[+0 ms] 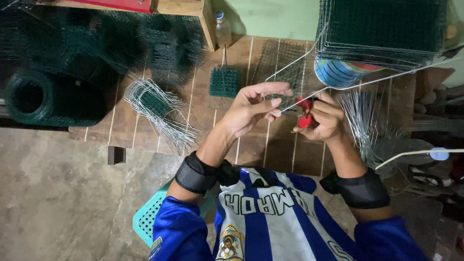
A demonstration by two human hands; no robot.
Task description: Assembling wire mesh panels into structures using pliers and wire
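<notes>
My left hand pinches a thin bent silver wire frame between thumb and fingers, just above the wooden platform. My right hand is closed on red-handled pliers, whose jaws meet the wire right beside my left fingertips. The wire runs up and to the right, under a stack of green mesh panels. Both forearms wear black bands at the elbow.
Rolls of green wire mesh lie at the left. A bundle of bent wire frames, a small green mesh piece and a flat mesh panel rest on the wooden slats. Loose wires lie at right. A teal stool stands below.
</notes>
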